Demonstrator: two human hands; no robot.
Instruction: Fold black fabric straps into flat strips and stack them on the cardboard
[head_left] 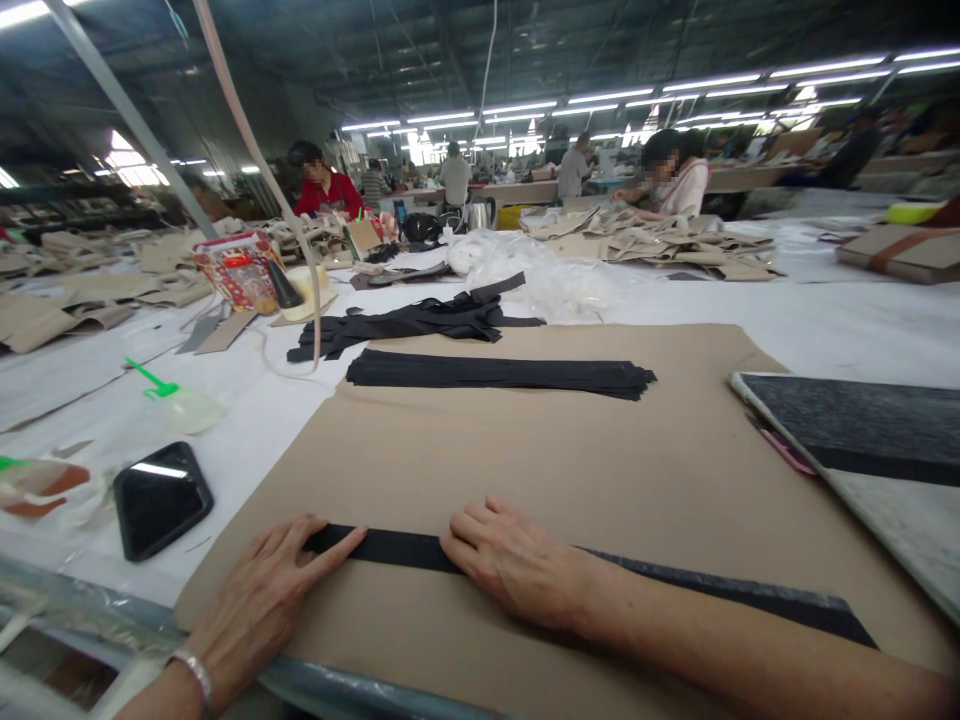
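Observation:
A long black fabric strip (pixel 405 550) lies across a brown sheet (pixel 525 455) in front of me. At the strip's left end, my left hand (pixel 262 585) holds it down, with the thumb stretched along it and the fingertips at its edge. My right hand (pixel 506 560) is closed over the middle of the strip, its fingers curled and pressed on it. The right forearm covers part of the strip, whose greyish upper edge (pixel 712 577) shows further right. Beyond the hands rests a neat stack of black strips (pixel 495 373).
A loose heap of black strips (pixel 420 322) lies behind the stack. To the left are a phone (pixel 163 500) and a green-tipped bottle (pixel 184 405). A board with dark fabric (pixel 885 430) stands at the right. A hose (pixel 262 170) hangs down. Several people work further back.

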